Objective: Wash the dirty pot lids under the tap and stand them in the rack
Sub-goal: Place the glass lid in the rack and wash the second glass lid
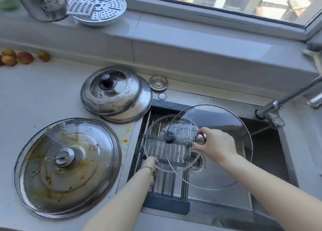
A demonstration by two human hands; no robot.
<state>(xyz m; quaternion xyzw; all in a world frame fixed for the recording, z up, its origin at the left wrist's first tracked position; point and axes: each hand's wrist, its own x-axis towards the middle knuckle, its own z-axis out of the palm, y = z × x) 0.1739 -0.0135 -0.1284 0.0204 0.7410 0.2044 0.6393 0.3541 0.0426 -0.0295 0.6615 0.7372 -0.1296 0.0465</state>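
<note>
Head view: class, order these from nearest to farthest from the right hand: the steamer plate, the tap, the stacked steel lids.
1. Tap, just right of the right hand.
2. Stacked steel lids, left on the counter.
3. Steamer plate, far back on the sill.

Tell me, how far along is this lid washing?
Roughly midway. Two glass lids look clean: the left hand holds the small glass lid at the rack, and the right hand holds the large glass lid by its knob over the sink. Still to do: the stained glass lid and the stacked steel lids on the counter.
</note>
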